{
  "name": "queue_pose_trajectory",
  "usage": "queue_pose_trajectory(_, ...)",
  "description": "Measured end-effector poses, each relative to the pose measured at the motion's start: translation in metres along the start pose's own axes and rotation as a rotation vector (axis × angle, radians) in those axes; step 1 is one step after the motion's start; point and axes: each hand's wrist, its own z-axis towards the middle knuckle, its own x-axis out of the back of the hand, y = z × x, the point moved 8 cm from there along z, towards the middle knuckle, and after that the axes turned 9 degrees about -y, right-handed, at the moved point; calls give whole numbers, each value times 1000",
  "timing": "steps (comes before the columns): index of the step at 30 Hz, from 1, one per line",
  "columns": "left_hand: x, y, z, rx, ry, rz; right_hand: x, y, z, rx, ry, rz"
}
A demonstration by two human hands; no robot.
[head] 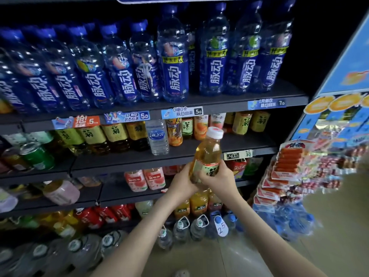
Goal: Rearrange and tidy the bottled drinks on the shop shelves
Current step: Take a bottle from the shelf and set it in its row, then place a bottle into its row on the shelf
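From the head camera, both hands are up in front of the shelves: the left hand (pixel 182 181) and the right hand (pixel 216 177) wrap a tea bottle (pixel 206 154) with amber liquid and a white cap, fingers curled tight around its lower half and label. It's held upright, clear of any shelf, just in front of the middle shelf (pixel 179 154), where a water bottle (pixel 158 136) stands ahead of the tea rows. This looks like the carrying step; next, I'd say, it needs a matching row and a gap, perhaps the bare stretch right of the water.
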Motion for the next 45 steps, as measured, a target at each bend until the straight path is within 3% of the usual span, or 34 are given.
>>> queue_pose_trajectory(4,25,-19,18,34,101,167,-6,7,30,-13,69,52)
queue_pose_trajectory(10,86,-86,39,141,541,270,-35,15,113,57,120,26)
queue_pose_trajectory(19,113,-114,74,-43,913,268,-60,15,191,202,303,-44)
queue_pose_trajectory(26,117,-108,90,-163,1016,304,-58,30,209,215,345,-39)
queue_pose_trajectory(30,125,-116,107,-117,1013,241,-69,15,166,411,600,-191)
queue_pose_trajectory(31,127,-118,110,-113,1013,219,-80,12,160,475,579,-175)
queue_pose_trajectory(33,131,-121,117,-107,994,188,-110,10,162,519,383,-82)
queue_pose_trajectory(36,138,-125,122,-99,973,173,-137,15,188,384,221,-21)
queue_pose_trajectory(45,143,-131,123,-124,992,216,-147,13,229,170,316,-153)
